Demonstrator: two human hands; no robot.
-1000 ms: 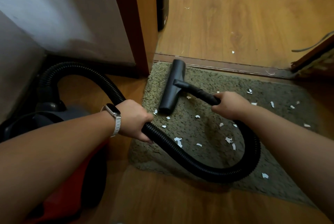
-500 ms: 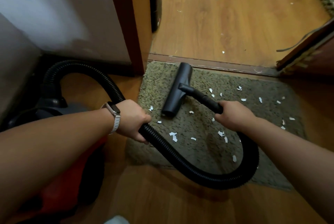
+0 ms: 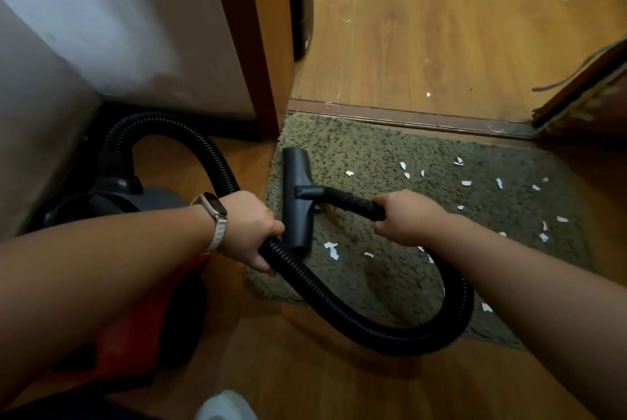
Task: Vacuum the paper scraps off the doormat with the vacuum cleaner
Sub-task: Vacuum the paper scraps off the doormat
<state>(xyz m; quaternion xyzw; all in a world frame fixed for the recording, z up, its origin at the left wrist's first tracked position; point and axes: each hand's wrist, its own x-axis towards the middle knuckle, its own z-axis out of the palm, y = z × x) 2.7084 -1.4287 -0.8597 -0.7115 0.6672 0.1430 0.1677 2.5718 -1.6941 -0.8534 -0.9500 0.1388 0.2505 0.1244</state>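
Nozzle [image 3: 298,202]: lies flat on the left end of the doormat [image 3: 356,148]. Its long axis runs near to far along the mat's left edge, and its far end points at the threshold [image 3: 407,117].
Nozzle looks: a dark grey, smooth, narrow bar with a short neck coming out of its middle to the right.
Tube [image 3: 353,201]: black, running from that neck rightward and a little nearer, at right angles to the nozzle, into the right hand [image 3: 409,218].
Right fingers: wrapped tight round the tube's near end.
Hose [image 3: 322,292]: black and ribbed. From the right hand it loops toward the near edge of the mat, swings left across the floor [image 3: 441,46] and passes the nozzle's near end. It then rises in an arch to the vacuum [image 3: 135,338] on the left.
Left hand [image 3: 249,228]: just left of the nozzle, with the fingers curled round the hose; a pale-strapped watch [image 3: 212,207] is on the wrist.
Vacuum looks: a red body with a dark grey top, sitting on the floor beside the wall [image 3: 118,12] and partly hidden by the left forearm.
Scraps [image 3: 331,249]: small torn white pieces. Two lie just near-right of the nozzle, and most are scattered over the mat's right half. A few more lie on the far floor beyond the threshold.
Doormat looks: olive-grey and shaggy, its far edge against the threshold and its far-left corner at the foot of the door frame [image 3: 261,46].
Floor: warm brown wood planks.
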